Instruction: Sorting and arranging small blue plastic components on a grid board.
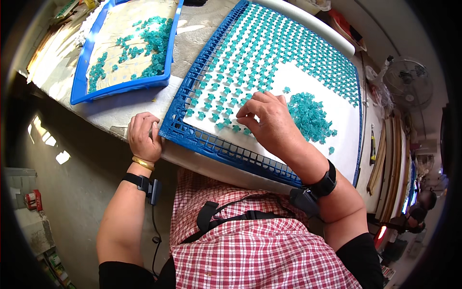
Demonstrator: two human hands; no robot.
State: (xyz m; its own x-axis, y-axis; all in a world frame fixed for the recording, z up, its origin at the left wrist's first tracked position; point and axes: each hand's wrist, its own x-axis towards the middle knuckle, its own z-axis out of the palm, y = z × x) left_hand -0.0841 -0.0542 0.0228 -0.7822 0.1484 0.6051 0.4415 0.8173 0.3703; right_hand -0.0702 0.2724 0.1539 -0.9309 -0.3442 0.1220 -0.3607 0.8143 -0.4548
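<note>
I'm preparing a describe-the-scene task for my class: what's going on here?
A person has their right hand in a pinch close above teal pieces set in rows on a white sheet in a blue mesh tray; whether it grips one is unclear. The left hand rests at the tray's near-left corner. A loose heap of pieces lies on the sheet, and more lie in a blue bin.

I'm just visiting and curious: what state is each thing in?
Blue rectangular plastic tray: lying flat, lined white.
Small translucent teal pieces: spread in rows on it.
Loose teal pile: heaped beside the rows.
Blue rectangular plastic bin: partly filled with teal pieces.
Bare left hand: resting by the tray's corner.
Bare right hand: fingertips close together; grip unclear.
Round grey fan: motion unclear.
</note>
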